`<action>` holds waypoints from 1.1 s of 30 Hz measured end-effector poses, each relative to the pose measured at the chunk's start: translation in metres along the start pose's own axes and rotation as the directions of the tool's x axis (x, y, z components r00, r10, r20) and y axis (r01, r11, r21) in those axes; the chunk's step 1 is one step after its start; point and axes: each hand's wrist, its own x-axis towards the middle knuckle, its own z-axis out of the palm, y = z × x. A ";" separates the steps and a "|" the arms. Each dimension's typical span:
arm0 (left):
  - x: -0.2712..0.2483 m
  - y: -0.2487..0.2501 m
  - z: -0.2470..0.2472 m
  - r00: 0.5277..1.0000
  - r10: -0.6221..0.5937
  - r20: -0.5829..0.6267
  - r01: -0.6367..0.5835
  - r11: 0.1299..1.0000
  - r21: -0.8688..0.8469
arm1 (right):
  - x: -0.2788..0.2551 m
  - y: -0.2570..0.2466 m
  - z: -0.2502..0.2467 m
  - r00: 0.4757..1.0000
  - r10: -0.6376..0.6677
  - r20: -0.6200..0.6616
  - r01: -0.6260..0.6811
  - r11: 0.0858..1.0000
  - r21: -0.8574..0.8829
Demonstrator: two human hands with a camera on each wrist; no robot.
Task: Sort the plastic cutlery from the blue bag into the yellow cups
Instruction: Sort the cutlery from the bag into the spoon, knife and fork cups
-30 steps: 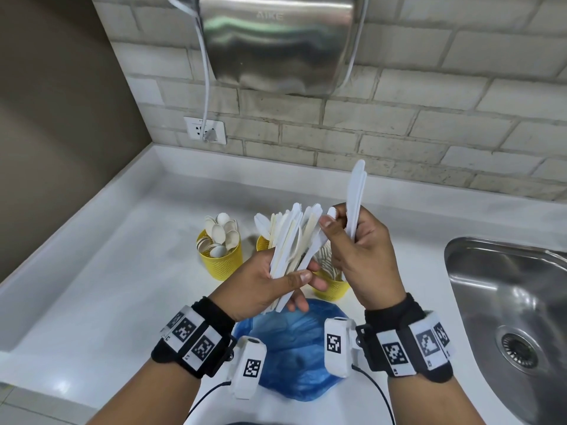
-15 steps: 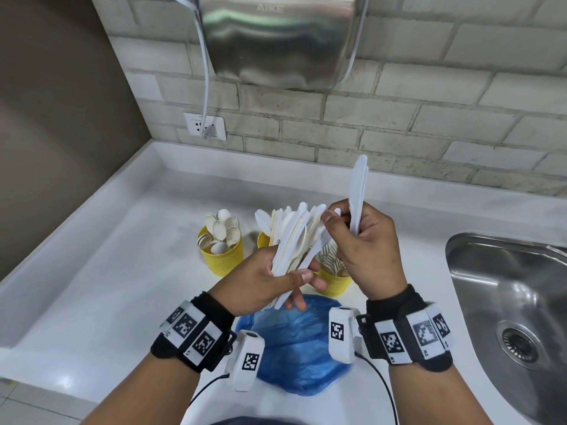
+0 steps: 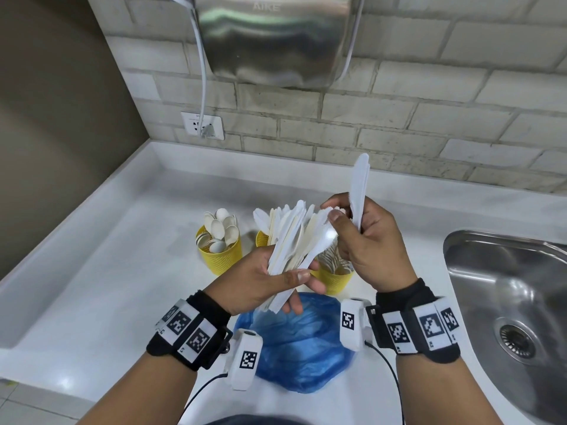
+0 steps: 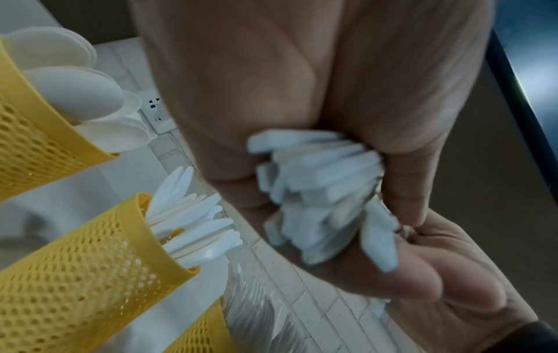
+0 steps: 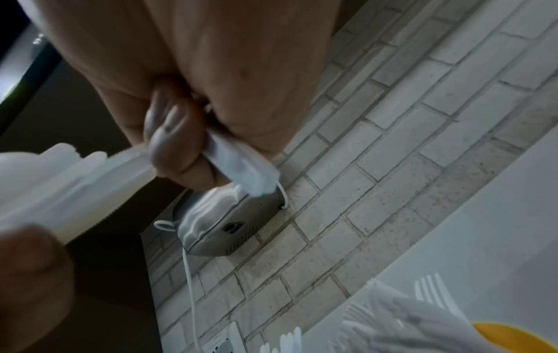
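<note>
My left hand (image 3: 264,280) grips a fanned bundle of white plastic cutlery (image 3: 291,240), its handle ends showing in the left wrist view as a cutlery bundle (image 4: 320,198). My right hand (image 3: 368,240) holds white knives (image 3: 359,185) upright in its curled fingers, while its thumb and forefinger pinch the tip of one piece in the bundle. Three yellow mesh cups stand behind the hands: a spoon cup (image 3: 219,254), a knife cup (image 3: 262,239) mostly hidden, and a fork cup (image 3: 336,279). The blue bag (image 3: 294,338) lies flat on the counter below my hands.
A steel sink (image 3: 506,302) is sunk in the white counter (image 3: 122,271) at the right. On the brick wall hang a metal hand dryer (image 3: 270,38) and a socket (image 3: 202,125) with its cable. A raised counter lip runs along the left.
Both hands stay close together above the cups. The right hand's thumb and forefinger have shifted slightly on the bundle's tips; the upright knives sit a little lower in view.
</note>
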 end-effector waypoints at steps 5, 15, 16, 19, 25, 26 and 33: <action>0.001 -0.001 0.001 0.999 0.018 -0.042 -0.017 1.000 0.013 | 0.000 0.000 0.005 0.982 -0.041 -0.187 0.024 0.995 -0.092; 0.001 -0.003 0.001 0.997 0.053 -0.063 -0.051 0.998 0.023 | -0.001 0.012 0.009 0.977 0.146 -0.153 -0.122 0.981 0.151; 0.001 -0.003 0.001 0.997 0.050 -0.064 -0.049 0.998 0.025 | -0.002 0.012 0.011 0.971 0.172 -0.164 -0.138 0.970 0.201; 0.002 -0.002 0.001 0.997 0.041 -0.073 -0.038 0.999 0.037 | -0.003 0.009 0.015 0.952 0.205 -0.227 -0.126 0.938 0.322; 0.002 -0.002 0.000 0.998 0.037 -0.048 -0.035 0.999 0.027 | -0.008 0.008 0.021 0.983 0.138 -0.124 -0.085 0.928 0.362; 0.002 -0.002 0.000 0.999 0.034 -0.041 -0.033 0.999 0.025 | -0.009 0.008 0.021 0.982 0.125 -0.141 -0.068 0.934 0.352; 0.002 -0.002 -0.001 1.000 0.021 -0.023 -0.021 1.000 0.021 | -0.005 0.011 0.021 0.940 0.151 -0.306 -0.016 0.914 0.404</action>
